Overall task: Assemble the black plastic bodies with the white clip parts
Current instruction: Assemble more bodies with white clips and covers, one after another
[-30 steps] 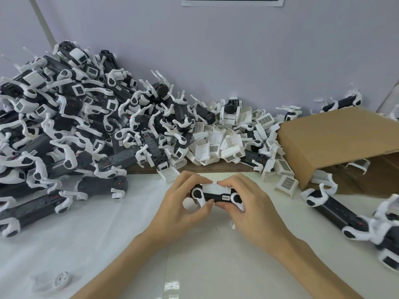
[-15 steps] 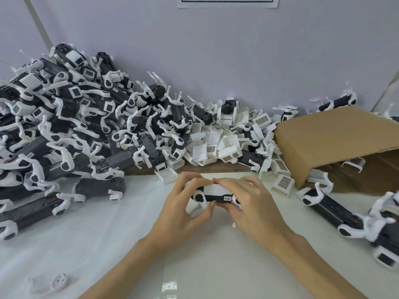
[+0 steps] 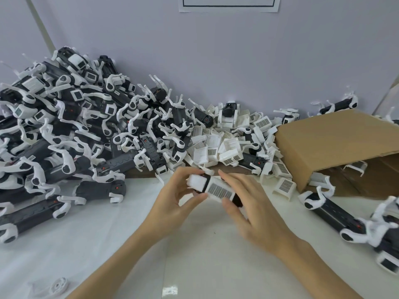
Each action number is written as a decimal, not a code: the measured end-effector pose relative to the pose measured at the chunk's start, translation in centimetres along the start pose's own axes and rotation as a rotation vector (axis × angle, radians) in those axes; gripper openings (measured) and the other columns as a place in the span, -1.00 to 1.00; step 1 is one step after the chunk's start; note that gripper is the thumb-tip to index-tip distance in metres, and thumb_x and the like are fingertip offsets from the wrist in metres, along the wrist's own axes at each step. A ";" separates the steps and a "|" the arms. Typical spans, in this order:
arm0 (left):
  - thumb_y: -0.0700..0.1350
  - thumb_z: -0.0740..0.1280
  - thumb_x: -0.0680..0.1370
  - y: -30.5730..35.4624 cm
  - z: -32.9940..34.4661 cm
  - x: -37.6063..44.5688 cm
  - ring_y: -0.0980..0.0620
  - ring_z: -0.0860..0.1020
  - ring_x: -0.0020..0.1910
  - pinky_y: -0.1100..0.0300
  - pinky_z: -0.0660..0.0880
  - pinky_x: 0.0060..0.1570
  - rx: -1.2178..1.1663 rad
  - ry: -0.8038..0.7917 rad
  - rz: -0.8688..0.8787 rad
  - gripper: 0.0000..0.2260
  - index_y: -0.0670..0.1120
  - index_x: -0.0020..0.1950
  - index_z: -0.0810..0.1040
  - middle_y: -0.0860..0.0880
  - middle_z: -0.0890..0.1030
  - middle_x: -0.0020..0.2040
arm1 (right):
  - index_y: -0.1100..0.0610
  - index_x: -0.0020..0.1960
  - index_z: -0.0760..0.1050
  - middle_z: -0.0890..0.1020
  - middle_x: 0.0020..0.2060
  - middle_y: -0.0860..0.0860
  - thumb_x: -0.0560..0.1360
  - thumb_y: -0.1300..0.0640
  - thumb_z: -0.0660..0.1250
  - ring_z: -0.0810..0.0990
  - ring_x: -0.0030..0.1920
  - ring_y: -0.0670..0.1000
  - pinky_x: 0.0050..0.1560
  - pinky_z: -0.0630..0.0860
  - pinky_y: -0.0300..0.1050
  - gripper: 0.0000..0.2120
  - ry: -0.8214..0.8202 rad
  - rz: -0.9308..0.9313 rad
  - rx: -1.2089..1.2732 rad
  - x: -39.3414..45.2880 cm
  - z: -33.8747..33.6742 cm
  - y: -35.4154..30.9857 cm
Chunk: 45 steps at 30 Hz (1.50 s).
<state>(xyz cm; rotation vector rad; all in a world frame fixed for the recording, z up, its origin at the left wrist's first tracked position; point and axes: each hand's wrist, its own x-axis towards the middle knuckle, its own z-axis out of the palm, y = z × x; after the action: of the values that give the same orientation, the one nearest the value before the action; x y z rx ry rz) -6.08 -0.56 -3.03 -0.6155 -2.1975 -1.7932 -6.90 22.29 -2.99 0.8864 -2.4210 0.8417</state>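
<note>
Just above the white table, both hands hold one black plastic body (image 3: 236, 199) that wears a white clip part with a barcode label (image 3: 218, 189). My left hand (image 3: 172, 197) pinches its left end between thumb and fingers. My right hand (image 3: 248, 210) grips the right end, fingers curled over the top and thumb underneath. The labelled side faces up and the piece tilts down toward the right. Most of the black body is hidden by the clip and my fingers.
A big heap of assembled black bodies with white clips (image 3: 75, 134) fills the left. Loose white clip parts (image 3: 228, 145) lie at the back centre. An open cardboard box (image 3: 336, 145) lies on its side at right, with assembled pieces (image 3: 336, 214) before it. A white disc (image 3: 58, 287) sits front left.
The piece in my hands has been turned over, so the barcode label now faces up instead of the black side with white end caps. Both hands shifted slightly upward.
</note>
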 end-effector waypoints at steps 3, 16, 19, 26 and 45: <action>-0.38 0.40 0.63 -0.2 0.0 0.1 -0.17 0.55 0.39 0.06 0.47 0.41 0.022 -0.048 0.063 -0.68 -0.11 0.32 0.49 -0.04 0.61 0.32 | 0.10 0.51 0.44 0.54 0.20 -0.16 0.68 0.00 0.28 0.47 0.27 -0.06 0.38 0.36 -0.12 -0.57 -0.003 0.028 -0.027 0.1 -0.1 0.6; -0.07 0.52 0.56 0.4 0.8 -0.3 0.15 0.62 0.11 0.39 0.45 0.08 0.126 0.107 0.007 -0.58 0.01 0.35 0.46 0.20 0.65 0.14 | 0.03 0.35 0.54 0.56 0.01 -0.18 0.66 -0.02 0.24 0.52 0.10 -0.12 0.43 0.26 0.05 -0.69 -0.089 -0.006 -0.078 0.2 0.6 0.4; -0.08 0.51 0.59 1.0 1.0 -0.1 0.07 0.65 0.00 0.28 0.55 0.02 -0.001 0.171 -0.122 -0.61 0.09 0.39 0.54 0.11 0.70 0.07 | 0.04 0.52 0.37 0.49 0.32 -0.13 0.64 -0.15 0.28 0.41 0.36 -0.10 0.50 0.21 0.04 -0.49 -0.044 0.024 -0.053 0.0 0.7 -0.4; 0.15 0.57 0.50 1.9 0.5 0.5 0.12 0.60 0.16 0.31 0.52 0.14 0.383 -0.011 0.016 -0.47 0.08 0.41 0.52 0.17 0.62 0.18 | 0.04 0.52 0.30 0.29 0.46 -0.14 0.65 0.15 0.35 0.34 0.50 -0.04 0.36 0.52 0.02 -0.51 -0.064 0.063 0.170 -0.2 0.4 0.1; 0.20 0.55 0.44 2.3 1.8 0.0 0.03 0.75 -0.02 0.29 0.61 -0.11 -0.075 0.221 -0.258 -0.55 -0.07 0.14 0.59 0.02 0.77 -0.03 | -0.07 0.53 0.36 0.61 0.29 -0.24 0.58 -0.14 0.39 0.56 0.33 -0.19 0.30 0.53 -0.22 -0.44 -0.115 0.413 0.674 0.5 -0.3 0.3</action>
<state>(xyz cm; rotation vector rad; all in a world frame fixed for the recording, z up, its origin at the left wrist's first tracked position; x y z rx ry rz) -4.90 1.58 -1.46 -0.1409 -2.1449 -1.9671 -7.43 22.45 -2.63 0.6546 -2.4802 1.8766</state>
